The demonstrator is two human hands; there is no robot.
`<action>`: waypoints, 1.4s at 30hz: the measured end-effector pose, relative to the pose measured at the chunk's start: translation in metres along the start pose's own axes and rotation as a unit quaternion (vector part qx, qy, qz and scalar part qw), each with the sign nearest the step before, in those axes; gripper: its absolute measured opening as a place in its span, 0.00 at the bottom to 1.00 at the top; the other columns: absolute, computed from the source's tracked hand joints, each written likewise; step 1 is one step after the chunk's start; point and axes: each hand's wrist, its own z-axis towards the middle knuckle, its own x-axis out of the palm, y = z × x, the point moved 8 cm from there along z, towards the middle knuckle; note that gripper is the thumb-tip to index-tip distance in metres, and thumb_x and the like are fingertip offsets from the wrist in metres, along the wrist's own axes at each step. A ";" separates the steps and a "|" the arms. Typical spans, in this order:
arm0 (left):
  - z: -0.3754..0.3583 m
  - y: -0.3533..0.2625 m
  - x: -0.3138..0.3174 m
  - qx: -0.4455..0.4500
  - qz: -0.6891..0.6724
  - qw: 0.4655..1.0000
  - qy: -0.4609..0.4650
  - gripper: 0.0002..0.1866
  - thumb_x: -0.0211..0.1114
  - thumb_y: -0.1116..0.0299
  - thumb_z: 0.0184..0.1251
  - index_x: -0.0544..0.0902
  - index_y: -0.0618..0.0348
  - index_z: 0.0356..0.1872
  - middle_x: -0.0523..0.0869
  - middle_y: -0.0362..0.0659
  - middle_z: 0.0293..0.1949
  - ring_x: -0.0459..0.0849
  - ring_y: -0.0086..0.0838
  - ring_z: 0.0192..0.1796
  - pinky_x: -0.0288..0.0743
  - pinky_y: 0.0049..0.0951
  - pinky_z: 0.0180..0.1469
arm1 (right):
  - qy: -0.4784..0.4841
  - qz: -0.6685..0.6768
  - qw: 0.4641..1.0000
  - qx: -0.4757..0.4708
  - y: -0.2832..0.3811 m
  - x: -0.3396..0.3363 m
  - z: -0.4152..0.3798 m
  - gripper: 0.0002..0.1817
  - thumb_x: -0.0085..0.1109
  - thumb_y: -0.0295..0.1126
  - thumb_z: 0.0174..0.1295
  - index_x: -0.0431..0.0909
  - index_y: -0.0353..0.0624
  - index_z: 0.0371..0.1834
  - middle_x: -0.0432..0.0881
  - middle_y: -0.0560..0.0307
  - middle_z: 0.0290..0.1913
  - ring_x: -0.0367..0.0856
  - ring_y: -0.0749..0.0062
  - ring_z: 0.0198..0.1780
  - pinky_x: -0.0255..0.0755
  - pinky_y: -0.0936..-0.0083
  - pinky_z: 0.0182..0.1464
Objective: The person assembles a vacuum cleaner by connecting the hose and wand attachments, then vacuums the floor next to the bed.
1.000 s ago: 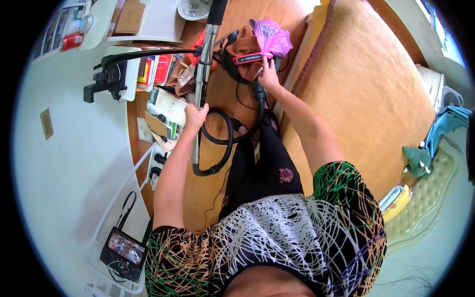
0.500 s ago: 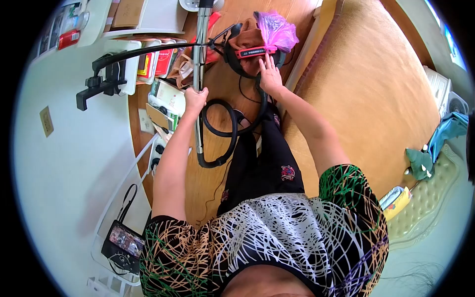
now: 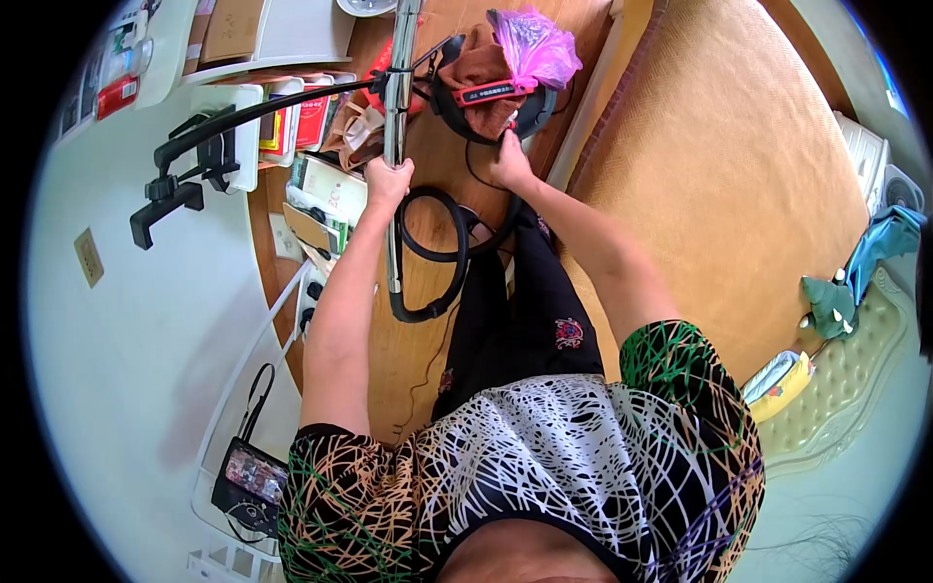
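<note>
My left hand is wrapped round the shiny metal vacuum tube, which stands nearly upright in the view. A black hose loops from the tube's lower end towards the vacuum cleaner. At the near rim of the vacuum cleaner is my right hand, its fingers drawn together; what they hold is hidden. A brown cloth, a pink plastic bag and a red-and-black strap lie on top of the vacuum cleaner.
A bed lies along the right. Shelves with books and a paper bag line the left. A black clamp arm reaches across to the tube. A thin cord trails over the wooden floor.
My right hand has moved slightly back and left, its stretched fingers now drawn in at the vacuum cleaner's rim. My left hand has shifted slightly up, still round the tube.
</note>
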 end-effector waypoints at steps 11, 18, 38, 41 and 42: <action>0.016 -0.029 0.003 0.013 0.008 1.000 0.000 0.15 0.61 0.69 0.51 0.70 0.59 0.10 0.73 0.38 0.09 0.72 0.21 0.10 0.66 0.22 0.13 | 0.041 -0.004 0.999 -0.021 0.043 0.015 0.045 0.37 0.55 0.33 0.42 0.54 0.38 0.60 0.60 0.42 0.57 0.60 0.49 0.59 0.58 0.66 0.60; 0.021 -0.043 0.003 -0.008 0.024 0.999 -0.028 0.13 0.62 0.66 0.48 0.74 0.67 0.14 0.75 0.43 0.09 0.77 0.30 0.12 0.70 0.30 0.16 | 0.044 -0.429 0.864 -0.261 0.047 -0.031 -0.004 0.31 0.45 0.31 0.52 0.54 0.36 0.63 0.52 0.48 0.66 0.51 0.61 0.67 0.55 0.60 0.60; 0.035 -0.050 0.011 -0.044 0.061 0.997 -0.017 0.10 0.60 0.70 0.45 0.76 0.69 0.14 0.77 0.49 0.11 0.79 0.34 0.13 0.74 0.31 0.19 | 0.121 -0.229 0.962 -0.082 0.059 -0.022 -0.044 0.42 0.57 0.31 0.43 0.49 0.31 0.63 0.48 0.41 0.66 0.46 0.51 0.68 0.48 0.64 0.65; 0.035 -0.061 0.014 -0.065 0.069 0.995 -0.021 0.11 0.60 0.70 0.45 0.75 0.70 0.15 0.77 0.49 0.11 0.79 0.34 0.13 0.73 0.31 0.18 | 0.294 0.076 0.937 -0.170 0.103 0.042 -0.084 0.41 0.64 0.33 0.42 0.53 0.35 0.60 0.58 0.41 0.59 0.55 0.55 0.63 0.53 0.68 0.63; 0.034 -0.063 0.016 -0.086 0.065 0.994 -0.025 0.12 0.61 0.70 0.46 0.76 0.71 0.15 0.77 0.49 0.12 0.79 0.34 0.13 0.73 0.31 0.17 | 0.349 0.182 0.898 -0.196 0.126 0.057 -0.107 0.39 0.65 0.35 0.43 0.56 0.35 0.58 0.62 0.42 0.56 0.59 0.56 0.61 0.56 0.68 0.61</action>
